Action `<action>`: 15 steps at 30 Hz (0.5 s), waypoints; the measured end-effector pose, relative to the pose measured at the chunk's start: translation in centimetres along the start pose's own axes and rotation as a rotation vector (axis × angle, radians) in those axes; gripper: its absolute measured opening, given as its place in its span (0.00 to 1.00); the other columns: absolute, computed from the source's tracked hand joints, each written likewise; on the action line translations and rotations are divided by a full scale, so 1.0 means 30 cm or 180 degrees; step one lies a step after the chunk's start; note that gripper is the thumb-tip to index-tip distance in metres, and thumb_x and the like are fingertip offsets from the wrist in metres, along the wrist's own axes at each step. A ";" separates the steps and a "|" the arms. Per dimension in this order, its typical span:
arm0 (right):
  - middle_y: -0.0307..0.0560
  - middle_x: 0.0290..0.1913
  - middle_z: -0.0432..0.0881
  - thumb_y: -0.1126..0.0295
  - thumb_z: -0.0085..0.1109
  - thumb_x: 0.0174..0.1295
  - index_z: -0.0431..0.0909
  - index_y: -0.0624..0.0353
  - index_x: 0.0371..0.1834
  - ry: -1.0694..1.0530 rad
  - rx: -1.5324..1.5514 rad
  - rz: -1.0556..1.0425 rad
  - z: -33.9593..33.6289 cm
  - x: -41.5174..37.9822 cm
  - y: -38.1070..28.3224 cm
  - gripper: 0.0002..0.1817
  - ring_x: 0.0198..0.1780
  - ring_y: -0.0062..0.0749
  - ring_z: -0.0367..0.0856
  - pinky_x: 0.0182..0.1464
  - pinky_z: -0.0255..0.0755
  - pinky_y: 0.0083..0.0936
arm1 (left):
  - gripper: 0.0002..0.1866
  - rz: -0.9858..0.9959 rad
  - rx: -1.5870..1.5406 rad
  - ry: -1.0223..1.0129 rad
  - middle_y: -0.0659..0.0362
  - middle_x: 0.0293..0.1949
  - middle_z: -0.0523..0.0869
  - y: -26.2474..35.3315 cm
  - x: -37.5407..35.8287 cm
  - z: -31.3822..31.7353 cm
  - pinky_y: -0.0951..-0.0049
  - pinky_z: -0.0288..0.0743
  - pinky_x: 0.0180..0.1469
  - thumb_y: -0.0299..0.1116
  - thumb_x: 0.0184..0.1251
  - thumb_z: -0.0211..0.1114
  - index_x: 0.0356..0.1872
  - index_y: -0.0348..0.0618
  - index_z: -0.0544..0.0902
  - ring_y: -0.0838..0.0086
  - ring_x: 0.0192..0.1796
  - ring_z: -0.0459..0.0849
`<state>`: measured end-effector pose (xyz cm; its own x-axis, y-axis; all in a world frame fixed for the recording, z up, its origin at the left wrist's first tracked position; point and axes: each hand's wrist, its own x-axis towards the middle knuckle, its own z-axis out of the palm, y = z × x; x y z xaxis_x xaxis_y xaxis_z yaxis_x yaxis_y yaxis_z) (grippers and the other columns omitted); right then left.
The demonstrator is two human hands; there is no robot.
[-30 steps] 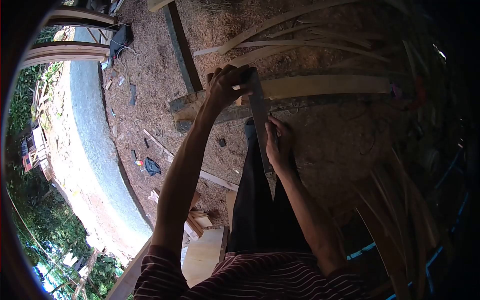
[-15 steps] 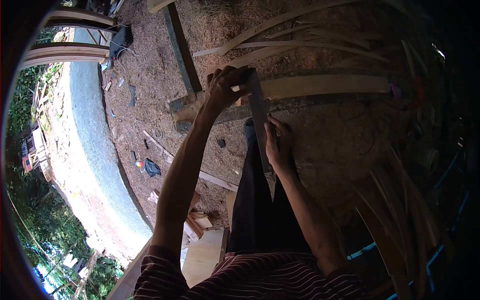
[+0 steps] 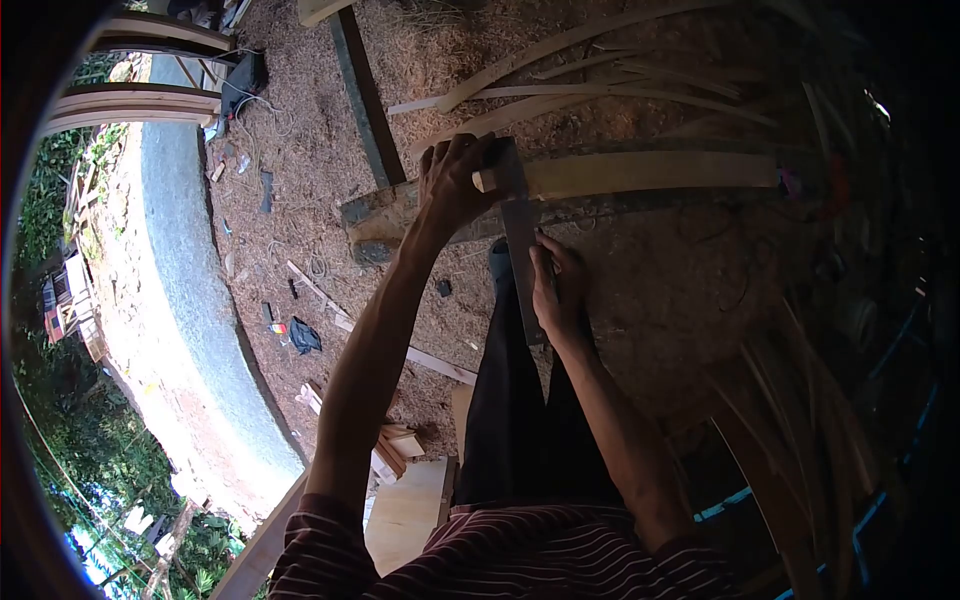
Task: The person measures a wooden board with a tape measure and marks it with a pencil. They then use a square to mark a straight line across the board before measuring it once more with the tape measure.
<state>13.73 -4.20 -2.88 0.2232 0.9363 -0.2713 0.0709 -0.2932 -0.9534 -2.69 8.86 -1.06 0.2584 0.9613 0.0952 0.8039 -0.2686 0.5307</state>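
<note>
A long, flat grey blade (image 3: 521,240) slants across the end of a pale board (image 3: 650,172), its near part reaching down over the wearer's dark trousers (image 3: 505,420); any markings on it are too dim to read. At its far end the left hand (image 3: 452,188) is mostly closed, fingers curled over the dark top part, with a small pale wooden piece (image 3: 484,181) showing beside the thumb. The right hand (image 3: 560,285) is half closed along the blade's right edge, lower down; whether it pinches something else too, I can't tell. The pale board runs off to the right of the blade, smooth and straight-grained, on a rough, weathered timber (image 3: 400,228) whose blunt end sticks out on the blade's left. Beyond the blade, thin curved wooden strips (image 3: 600,88) fan over ground (image 3: 290,190) matted with shavings, and a dark squared beam (image 3: 365,100) stretches away to the upper left. Well left of the blade lie a crumpled black bag (image 3: 304,336) and a little red-and-yellow packet (image 3: 278,327), its print too small to make out; past them curves a grey, hard-looking path (image 3: 190,220). Nearer the wearer than the blade are a flat pale panel (image 3: 408,510), lower left, and the maroon shirt (image 3: 520,545) with thin white stripes. More bent strips (image 3: 800,440) are heaped in shadow, lower right of the blade.
</note>
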 end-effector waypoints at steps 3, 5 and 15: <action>0.51 0.43 0.83 0.68 0.54 0.68 0.78 0.67 0.50 -0.0078 -0.0212 -0.0004 -0.011 0.001 -0.036 0.15 0.44 0.28 0.81 0.47 0.74 0.24 | 0.45 -0.0107 0.0059 -0.0020 0.59 0.51 0.79 0.019 0.000 -0.002 0.60 0.62 0.61 0.46 0.35 0.82 0.61 0.46 0.75 0.63 0.56 0.76; 0.51 0.43 0.83 0.68 0.54 0.68 0.78 0.67 0.50 -0.0083 -0.0345 -0.0021 -0.018 0.001 -0.061 0.14 0.44 0.28 0.81 0.47 0.74 0.24 | 0.44 -0.0231 -0.0033 -0.0081 0.58 0.52 0.78 0.031 -0.001 -0.001 0.53 0.58 0.64 0.46 0.34 0.82 0.61 0.47 0.75 0.61 0.58 0.74; 0.44 0.43 0.82 0.70 0.56 0.67 0.78 0.64 0.50 -0.0147 0.0732 0.0328 -0.014 0.009 0.023 0.13 0.46 0.22 0.77 0.50 0.70 0.21 | 0.45 -0.0321 -0.0032 -0.0039 0.58 0.51 0.79 0.060 0.012 -0.011 0.59 0.62 0.61 0.40 0.32 0.83 0.60 0.45 0.76 0.62 0.57 0.75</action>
<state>14.23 -4.24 -3.55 0.1729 0.9131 -0.3694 -0.1740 -0.3408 -0.9239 -1.32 8.75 0.22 0.1830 0.9826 0.0304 0.8208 -0.1697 0.5454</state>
